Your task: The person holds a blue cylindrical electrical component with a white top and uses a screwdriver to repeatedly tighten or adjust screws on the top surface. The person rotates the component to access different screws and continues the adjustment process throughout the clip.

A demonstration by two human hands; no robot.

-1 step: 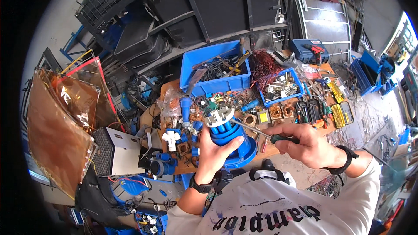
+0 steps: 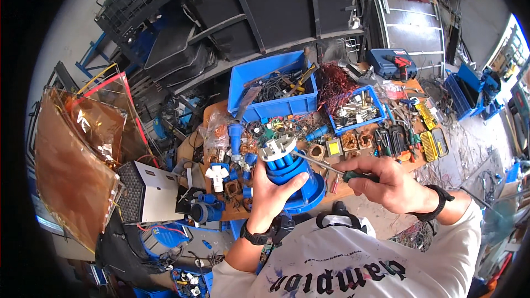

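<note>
My left hand [image 2: 271,197] is wrapped round a blue industrial connector [image 2: 295,172], its thumb lying across the front. The connector stands roughly upright, slightly tilted, with a wide flange at its bottom and a white insert [image 2: 277,149] over blue tubular parts on top. In my right hand [image 2: 386,183] is a screwdriver [image 2: 326,166], its dark green handle between thumb and fingers. The shaft runs leftward, and its tip meets the connector just under the white insert. Whether the tip sits in a screw is too small to tell.
A blue bin [image 2: 276,107] of cables and tools stands at the back of the wooden table [image 2: 348,190], beside a blue tray [image 2: 359,111] of metal parts. Hand tools, a yellow bit case [image 2: 429,146] and loose blue fittings lie around. A white-topped box [image 2: 157,192] stands left.
</note>
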